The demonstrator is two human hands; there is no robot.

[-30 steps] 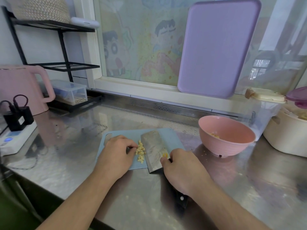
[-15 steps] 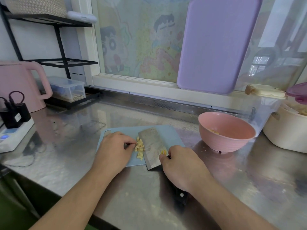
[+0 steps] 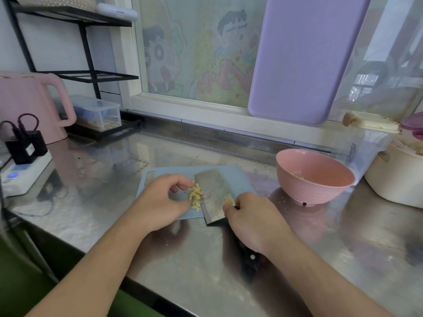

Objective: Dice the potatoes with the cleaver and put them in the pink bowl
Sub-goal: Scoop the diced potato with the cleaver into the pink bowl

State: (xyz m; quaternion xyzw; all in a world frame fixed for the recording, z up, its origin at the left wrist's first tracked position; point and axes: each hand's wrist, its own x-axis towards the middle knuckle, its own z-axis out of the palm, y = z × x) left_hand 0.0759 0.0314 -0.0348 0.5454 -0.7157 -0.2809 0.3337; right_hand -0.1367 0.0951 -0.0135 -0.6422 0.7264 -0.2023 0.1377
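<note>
While two hands (image 3: 160,202) work, one cleaver (image 3: 214,195), one pink bowl (image 3: 314,177)

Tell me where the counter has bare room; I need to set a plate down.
Bare steel lies left of the blue cutting board, before the power strip, and in front of the pink bowl. The right end is crowded by the bowl and white pot.
</note>
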